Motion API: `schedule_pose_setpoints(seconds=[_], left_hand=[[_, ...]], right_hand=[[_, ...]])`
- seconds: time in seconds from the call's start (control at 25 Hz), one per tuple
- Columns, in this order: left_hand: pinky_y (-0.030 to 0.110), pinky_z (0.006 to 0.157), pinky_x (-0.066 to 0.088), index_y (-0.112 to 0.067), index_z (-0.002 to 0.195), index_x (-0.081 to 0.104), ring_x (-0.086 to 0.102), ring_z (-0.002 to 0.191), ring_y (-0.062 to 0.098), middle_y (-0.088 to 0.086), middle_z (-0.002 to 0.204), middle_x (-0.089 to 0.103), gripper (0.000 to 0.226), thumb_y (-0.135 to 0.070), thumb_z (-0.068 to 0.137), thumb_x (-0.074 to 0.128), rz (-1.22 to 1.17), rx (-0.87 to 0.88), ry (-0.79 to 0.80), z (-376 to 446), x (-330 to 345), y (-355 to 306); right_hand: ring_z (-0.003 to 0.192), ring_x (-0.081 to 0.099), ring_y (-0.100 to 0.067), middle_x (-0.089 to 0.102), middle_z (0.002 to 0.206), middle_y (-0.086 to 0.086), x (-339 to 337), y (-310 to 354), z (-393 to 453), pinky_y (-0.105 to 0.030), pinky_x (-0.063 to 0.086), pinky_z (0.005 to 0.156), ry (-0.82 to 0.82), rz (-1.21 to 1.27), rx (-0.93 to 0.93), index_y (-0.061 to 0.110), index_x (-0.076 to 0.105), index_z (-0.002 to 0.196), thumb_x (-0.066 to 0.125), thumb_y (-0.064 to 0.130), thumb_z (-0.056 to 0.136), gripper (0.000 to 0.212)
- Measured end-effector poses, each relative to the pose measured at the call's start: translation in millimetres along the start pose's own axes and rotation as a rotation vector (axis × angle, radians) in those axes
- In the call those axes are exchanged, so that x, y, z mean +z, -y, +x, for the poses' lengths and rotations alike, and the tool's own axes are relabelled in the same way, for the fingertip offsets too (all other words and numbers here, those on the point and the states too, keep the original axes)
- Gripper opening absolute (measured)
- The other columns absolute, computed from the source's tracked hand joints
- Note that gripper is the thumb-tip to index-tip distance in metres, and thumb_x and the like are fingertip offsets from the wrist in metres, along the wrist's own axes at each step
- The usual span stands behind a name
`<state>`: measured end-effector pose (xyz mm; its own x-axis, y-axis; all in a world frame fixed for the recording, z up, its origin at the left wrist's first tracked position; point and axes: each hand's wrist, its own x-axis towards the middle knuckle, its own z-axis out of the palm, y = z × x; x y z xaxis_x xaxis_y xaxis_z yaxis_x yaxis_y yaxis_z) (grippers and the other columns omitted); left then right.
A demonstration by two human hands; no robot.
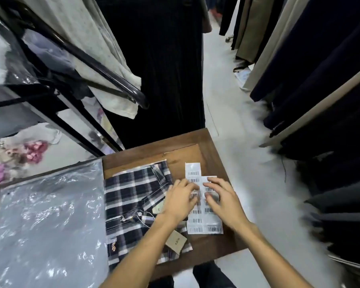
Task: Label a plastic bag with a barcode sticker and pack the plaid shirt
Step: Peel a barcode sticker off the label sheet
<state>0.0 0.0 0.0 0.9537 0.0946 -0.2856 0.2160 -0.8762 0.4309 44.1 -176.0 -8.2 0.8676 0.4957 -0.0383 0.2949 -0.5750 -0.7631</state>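
Note:
A folded plaid shirt in dark blue and white lies on a small wooden table, with brown card tags on it. To its right lie white sheets of barcode stickers. My left hand and my right hand rest on the sticker sheets, their fingertips meeting at one sticker in the middle. Left of the shirt lies a pile of clear plastic bags.
A black clothes rack with hanging garments stands at the left. Dark and beige garments hang along the right. A pale floor aisle runs ahead. Flowered cloth lies at the far left.

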Motion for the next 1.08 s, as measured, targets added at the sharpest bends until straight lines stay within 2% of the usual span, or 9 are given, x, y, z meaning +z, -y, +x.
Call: schedule_pose_setpoints(seconds=[0.04,0.2,0.28,0.36,0.52,0.68,0.92,1.08], left_hand=[[0.036,0.100,0.039,-0.031,0.120,0.063,0.049,0.119,0.018,-0.008,0.124,0.058,0.027,-0.042,0.095,0.060,0.015,0.007,0.021,4.6,1.6,-0.2],[0.038,0.095,0.040,-0.026,0.106,0.059,0.051,0.113,0.021,-0.002,0.115,0.057,0.032,-0.052,0.088,0.062,0.064,-0.054,0.063,16.2,2.4,-3.0],[0.040,0.094,0.040,-0.026,0.100,0.059,0.050,0.112,0.021,-0.002,0.114,0.057,0.033,-0.055,0.086,0.063,0.063,-0.056,0.075,17.1,3.5,-2.9],[0.040,0.095,0.040,-0.027,0.093,0.056,0.050,0.112,0.022,-0.002,0.111,0.057,0.028,-0.054,0.086,0.064,0.038,-0.066,0.080,18.5,2.6,-1.4],[0.040,0.096,0.042,-0.031,0.088,0.055,0.051,0.112,0.020,-0.005,0.108,0.057,0.022,-0.049,0.088,0.067,-0.046,-0.078,0.103,21.1,-1.2,-0.7],[0.039,0.093,0.044,-0.031,0.087,0.059,0.051,0.110,0.018,-0.007,0.103,0.055,0.020,-0.047,0.087,0.072,-0.099,-0.092,0.112,21.2,-3.7,-1.2],[0.044,0.104,0.043,-0.034,0.084,0.065,0.050,0.118,0.022,-0.007,0.098,0.050,0.014,-0.045,0.089,0.072,-0.177,-0.129,0.231,27.1,-12.6,-0.7],[0.045,0.096,0.050,-0.020,0.078,0.072,0.055,0.113,0.025,0.008,0.112,0.059,0.034,-0.050,0.092,0.064,-0.010,-0.172,0.197,26.6,-10.6,-14.7]], right_hand=[[0.117,0.045,0.002,0.057,0.130,0.009,1.8,-2.3,1.6,-0.002,0.026,0.100,0.005,-0.023,0.006,0.017,0.069,0.125,0.065,0.015,0.093,0.032],[0.117,0.050,-0.013,0.061,0.128,0.001,8.9,-1.4,4.4,-0.015,0.031,0.105,0.064,-0.136,0.066,0.010,0.070,0.124,0.064,0.008,0.090,0.034],[0.122,0.049,-0.018,0.060,0.130,0.000,12.7,-4.2,1.9,-0.006,0.021,0.105,0.073,-0.169,0.081,0.007,0.068,0.127,0.064,0.010,0.091,0.036],[0.125,0.047,-0.019,0.059,0.133,-0.001,14.2,-7.1,1.4,-0.001,0.014,0.103,0.084,-0.198,0.076,0.006,0.066,0.129,0.065,0.014,0.092,0.038],[0.122,0.049,-0.020,0.059,0.130,-0.002,15.2,-13.0,4.0,-0.016,0.028,0.106,0.088,-0.170,0.046,0.007,0.069,0.126,0.070,0.024,0.093,0.037],[0.121,0.046,-0.015,0.058,0.130,0.001,11.8,-20.0,4.7,-0.019,0.030,0.105,0.100,-0.116,0.035,0.011,0.069,0.126,0.075,0.035,0.088,0.046],[0.117,0.048,-0.012,0.058,0.126,0.004,15.2,-24.8,6.7,-0.022,0.036,0.103,0.058,-0.032,0.058,0.015,0.072,0.120,0.079,0.030,0.084,0.039],[0.116,0.049,-0.012,0.058,0.125,0.005,15.7,-28.9,9.3,-0.023,0.038,0.101,0.055,0.008,0.076,0.017,0.074,0.117,0.080,0.026,0.082,0.037]])
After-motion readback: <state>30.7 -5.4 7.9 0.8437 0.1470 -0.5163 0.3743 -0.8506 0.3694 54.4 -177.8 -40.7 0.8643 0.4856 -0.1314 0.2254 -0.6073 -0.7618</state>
